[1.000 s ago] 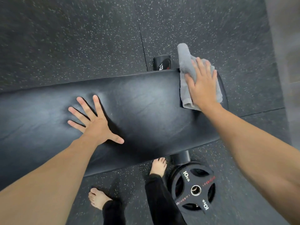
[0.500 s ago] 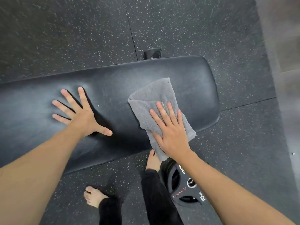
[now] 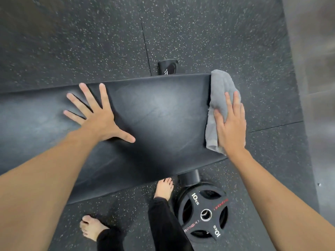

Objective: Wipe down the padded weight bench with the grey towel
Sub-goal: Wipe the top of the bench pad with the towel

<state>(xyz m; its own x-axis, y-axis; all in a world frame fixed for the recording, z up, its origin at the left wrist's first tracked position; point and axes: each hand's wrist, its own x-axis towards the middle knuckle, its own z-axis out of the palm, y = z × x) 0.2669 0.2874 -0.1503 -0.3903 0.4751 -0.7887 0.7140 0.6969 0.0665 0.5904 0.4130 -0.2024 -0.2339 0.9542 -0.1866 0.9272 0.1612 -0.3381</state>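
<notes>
The black padded weight bench runs across the view from the left edge to its rounded right end. The grey towel lies draped over that right end, covering it from the far edge to near the front edge. My right hand presses flat on the towel, fingers pointing away from me. Further left, my left hand rests flat on the pad with its fingers spread and nothing in it.
A black 10 kg weight plate lies on the speckled rubber floor below the bench's right end, beside a bench foot. Another bench foot shows beyond the pad. My bare feet stand close to the front edge.
My right hand has slid the towel from the pad's front middle out to the right end of the bench. My left hand stays planted on the pad.
</notes>
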